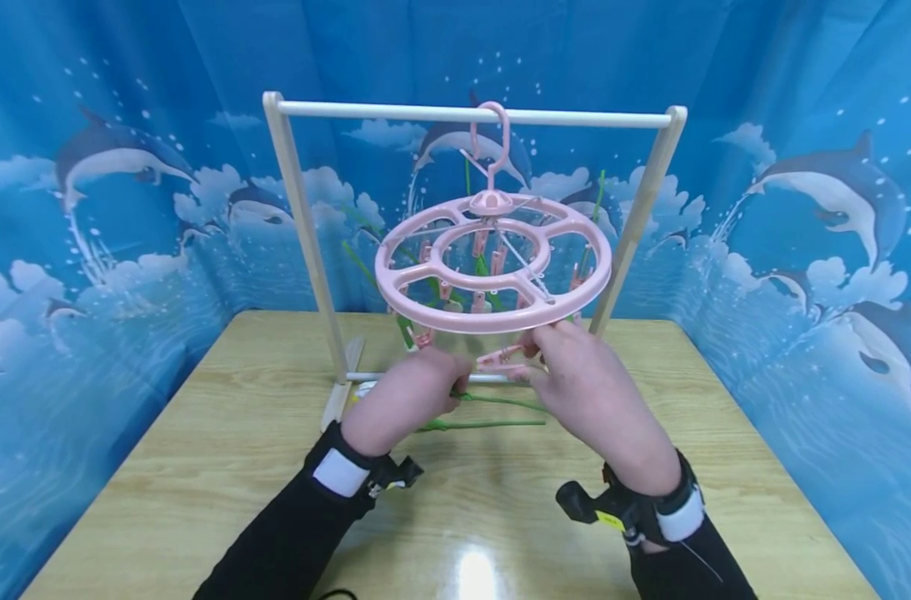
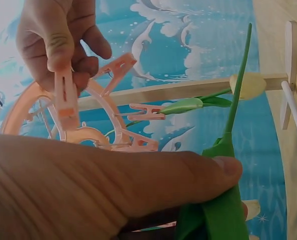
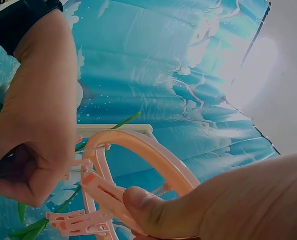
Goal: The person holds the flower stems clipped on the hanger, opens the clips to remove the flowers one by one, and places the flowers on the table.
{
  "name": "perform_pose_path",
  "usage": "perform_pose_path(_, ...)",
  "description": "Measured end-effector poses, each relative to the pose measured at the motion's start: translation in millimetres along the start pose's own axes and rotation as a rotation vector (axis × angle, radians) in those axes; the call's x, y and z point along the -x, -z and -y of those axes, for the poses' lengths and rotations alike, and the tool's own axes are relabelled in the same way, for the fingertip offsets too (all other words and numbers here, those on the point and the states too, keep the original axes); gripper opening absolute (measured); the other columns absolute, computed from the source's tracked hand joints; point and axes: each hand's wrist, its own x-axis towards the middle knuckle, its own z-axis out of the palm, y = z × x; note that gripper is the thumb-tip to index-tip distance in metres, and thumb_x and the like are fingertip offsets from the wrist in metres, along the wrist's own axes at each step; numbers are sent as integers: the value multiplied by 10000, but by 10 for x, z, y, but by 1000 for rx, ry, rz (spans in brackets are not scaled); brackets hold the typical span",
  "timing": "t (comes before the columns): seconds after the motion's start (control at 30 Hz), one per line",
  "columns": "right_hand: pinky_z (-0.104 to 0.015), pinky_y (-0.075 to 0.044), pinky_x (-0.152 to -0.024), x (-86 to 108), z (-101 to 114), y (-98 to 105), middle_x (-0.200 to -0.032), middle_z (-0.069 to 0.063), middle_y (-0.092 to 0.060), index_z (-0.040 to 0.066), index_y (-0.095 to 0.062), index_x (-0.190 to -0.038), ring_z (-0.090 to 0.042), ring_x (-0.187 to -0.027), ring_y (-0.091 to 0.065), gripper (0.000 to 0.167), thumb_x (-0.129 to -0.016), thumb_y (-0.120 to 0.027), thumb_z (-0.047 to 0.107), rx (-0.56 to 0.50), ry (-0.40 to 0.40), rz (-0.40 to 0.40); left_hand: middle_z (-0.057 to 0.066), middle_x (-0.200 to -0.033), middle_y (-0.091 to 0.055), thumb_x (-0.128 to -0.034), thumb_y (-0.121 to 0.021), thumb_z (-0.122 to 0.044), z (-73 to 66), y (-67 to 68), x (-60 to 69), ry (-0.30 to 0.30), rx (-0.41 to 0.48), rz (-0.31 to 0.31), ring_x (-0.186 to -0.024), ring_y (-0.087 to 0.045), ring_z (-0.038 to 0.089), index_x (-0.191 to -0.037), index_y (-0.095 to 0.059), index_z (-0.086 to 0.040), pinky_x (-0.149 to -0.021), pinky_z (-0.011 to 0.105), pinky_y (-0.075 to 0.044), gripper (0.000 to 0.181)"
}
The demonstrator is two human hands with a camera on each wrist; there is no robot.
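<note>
My left hand (image 1: 417, 392) grips an artificial tulip by its green leaves (image 2: 218, 205), thumb pressed on them; its bare stem (image 2: 237, 95) points upward in the left wrist view. My right hand (image 1: 586, 383) pinches a pink clothespin (image 1: 498, 360) between thumb and fingers, below the front rim of a round pink hanger (image 1: 473, 322). The pin and the held stem are apart. On the hanger, other pins hold tulips, among them a cream one (image 2: 248, 86) dangling bloom down. The held flower's bloom is hidden.
A wooden rack (image 1: 305, 217) with a white top bar (image 1: 395, 111) carries the hanger by its hook (image 1: 493, 150). Another green stem (image 1: 500, 424) lies near the left hand above the wooden table (image 1: 222, 467). A blue dolphin curtain (image 1: 222, 50) surrounds the table.
</note>
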Motion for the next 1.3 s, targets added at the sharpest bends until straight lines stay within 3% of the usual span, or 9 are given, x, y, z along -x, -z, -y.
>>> perform_pose_path(0.2, -396, -620, -817, -9, -8, -15, -1146, -43, -732, 156, -616, -1510, -250, -996, -675, 679, -903, -919, 180, -22, -13, 18, -88, -851, -722, -941, -876, -149, 3, 20, -4, -4, -13, -26, -746, -596, 88, -950, -716, -198, -695, 255, -552, 167)
perform_pose_path(0.4, -497, -651, -1017, -40, -7, -43, -1582, -105, -612, 181, -453, -1673, -328, -1299, -707, 972, -847, -961, 133, -27, -52, 85, -71, -877, -761, -946, -872, -152, -19, 66, 1, -4, -10, -13, -764, -613, 77, -951, -758, -187, -742, 267, -580, 119)
perform_pose_path(0.47, -494, -657, -1004, -55, -7, -63, -1542, -130, -651, 107, -576, -1579, -336, -1280, -727, 835, -841, -966, 134, 23, -59, 113, -70, -892, -777, -943, -874, -149, -26, 84, 4, -2, -3, -12, -773, -620, 73, -948, -779, -188, -758, 270, -586, 103)
perform_pose_path(0.63, -394, -649, -783, -96, -26, -139, -1059, -80, -824, 72, -829, -1102, -224, -916, -769, 320, -845, -964, 207, 150, -100, 238, -83, -932, -792, -926, -891, -140, -31, 122, 12, -20, -7, -42, -806, -653, 58, -955, -781, -206, -784, 263, -599, 132)
perform_pose_path(0.87, -303, -567, -648, -112, -109, -284, -903, 3, -816, 133, -819, -1011, -112, -695, -644, 201, -860, -941, 186, 214, -59, 274, -76, -940, -742, -918, -893, -110, -27, 165, 26, -49, 0, -65, -847, -628, 97, -980, -752, -182, -828, 278, -589, 170)
perform_pose_path(0.97, -276, -523, -625, -117, -158, -329, -848, 20, -790, 140, -794, -951, -102, -657, -594, 137, -885, -914, 153, 211, -38, 262, -44, -987, -675, -933, -872, -88, -16, 178, 14, -72, 85, -61, -926, -579, 140, -998, -711, -141, -901, 296, -545, 182)
perform_pose_path(1.1, -279, -504, -649, -131, -214, -373, -771, 47, -728, 154, -741, -858, -101, -645, -564, 158, -909, -888, 128, 181, -12, 238, 11, -1011, -610, -984, -796, -33, 3, 190, 13, -35, 288, -24, -964, -546, 178, -1022, -661, -96, -921, 314, -519, 153)
perform_pose_path(1.2, -292, -518, -671, -140, -251, -405, -750, 59, -694, 156, -714, -838, -97, -648, -551, 185, -923, -874, 118, 158, 28, 221, -17, -976, -663, -966, -820, -38, 9, 184, 18, -22, 255, -35, -921, -588, 159, -1007, -706, -122, -889, 314, -562, 147)
perform_pose_path(1.3, -330, -553, -726, -154, -288, -447, -748, 61, -664, 154, -692, -836, -96, -668, -543, 201, -936, -860, 110, 148, 60, 218, -61, -931, -728, -914, -891, -94, 11, 165, 1, -43, 83, -65, -870, -640, 121, -965, -747, -176, -847, 300, -592, 174)
